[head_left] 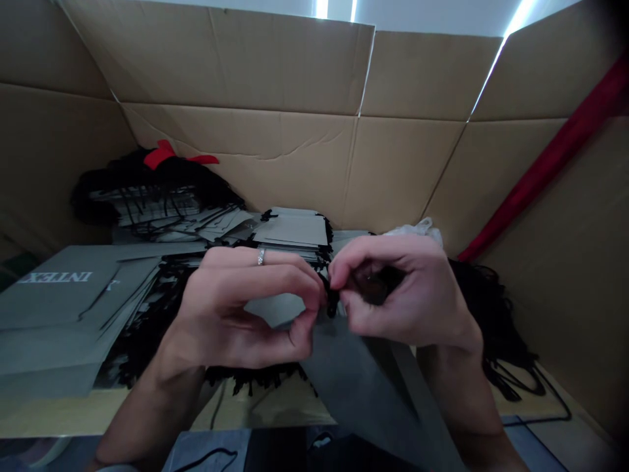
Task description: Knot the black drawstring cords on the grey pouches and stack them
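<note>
Both hands meet in the middle of the head view, above a grey card piece [366, 380] that slants down toward the bottom right. My left hand [250, 308], with a ring on one finger, has thumb and fingertips pinched together beside a small black cord knot [332, 301]. From the other side my right hand [403, 288] pinches the same black cord between thumb and forefinger. The cord lies at the upper end of the grey piece. Exactly how the fingertips grip it is partly hidden.
Grey printed bags [63, 282] with black cords lie at left. Behind them is a pile of black cords and cards [157, 196] with a red strip. A stack of grey cards [292, 226] stands at back centre, and black cords [486, 308] lie at right. Cardboard walls enclose the table.
</note>
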`<move>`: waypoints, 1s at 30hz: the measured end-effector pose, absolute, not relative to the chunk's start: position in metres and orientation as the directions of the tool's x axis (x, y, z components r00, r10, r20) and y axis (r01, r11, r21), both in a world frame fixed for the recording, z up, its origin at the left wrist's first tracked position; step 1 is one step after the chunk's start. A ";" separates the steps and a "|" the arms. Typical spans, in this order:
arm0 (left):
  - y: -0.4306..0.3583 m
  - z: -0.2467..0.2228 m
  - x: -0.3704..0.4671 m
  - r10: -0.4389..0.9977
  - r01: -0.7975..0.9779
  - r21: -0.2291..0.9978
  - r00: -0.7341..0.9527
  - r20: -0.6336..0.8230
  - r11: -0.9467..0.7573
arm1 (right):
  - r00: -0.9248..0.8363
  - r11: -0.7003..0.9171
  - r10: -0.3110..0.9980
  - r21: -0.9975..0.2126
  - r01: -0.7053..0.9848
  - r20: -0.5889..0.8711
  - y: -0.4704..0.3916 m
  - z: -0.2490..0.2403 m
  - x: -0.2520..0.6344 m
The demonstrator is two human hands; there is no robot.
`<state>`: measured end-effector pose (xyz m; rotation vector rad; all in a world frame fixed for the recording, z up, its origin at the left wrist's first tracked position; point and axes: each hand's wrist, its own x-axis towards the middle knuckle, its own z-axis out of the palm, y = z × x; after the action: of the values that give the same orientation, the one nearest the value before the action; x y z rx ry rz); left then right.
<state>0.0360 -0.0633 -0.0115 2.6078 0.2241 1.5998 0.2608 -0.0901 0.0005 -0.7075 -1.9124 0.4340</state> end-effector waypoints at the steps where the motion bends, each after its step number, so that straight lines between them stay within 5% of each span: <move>1: -0.063 -0.011 0.037 0.177 0.059 0.169 0.432 0.884 -0.984 | -0.305 0.764 0.645 -0.580 0.283 0.701 -0.090 0.001 0.261; 6: -0.059 -0.013 0.037 0.208 0.004 0.226 0.406 0.890 -0.974 | -0.250 0.751 0.656 -0.588 0.300 0.712 -0.090 0.001 0.260; 13: -0.059 -0.014 0.039 0.178 0.126 0.139 0.401 0.899 -0.982 | -0.177 0.751 0.618 -0.508 0.422 0.766 -0.098 -0.002 0.261; 23: -0.067 -0.026 0.038 -0.007 0.385 -0.193 0.435 0.900 -0.903 | -0.215 0.736 0.555 -0.353 0.578 0.804 -0.106 -0.005 0.260; 27: -0.072 -0.027 0.041 0.017 0.385 -0.156 0.411 0.911 -0.909 | -0.257 0.763 0.528 -0.319 0.563 0.809 -0.105 -0.006 0.262; 30: -0.073 -0.026 0.042 0.103 0.380 -0.042 0.355 0.929 -0.924 | -0.270 0.783 0.565 -0.403 0.474 0.779 -0.101 -0.006 0.263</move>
<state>0.0415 -0.0725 -0.0255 2.7831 0.5081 1.8761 0.2629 -0.1012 -0.0061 -0.7872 -1.9175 0.1081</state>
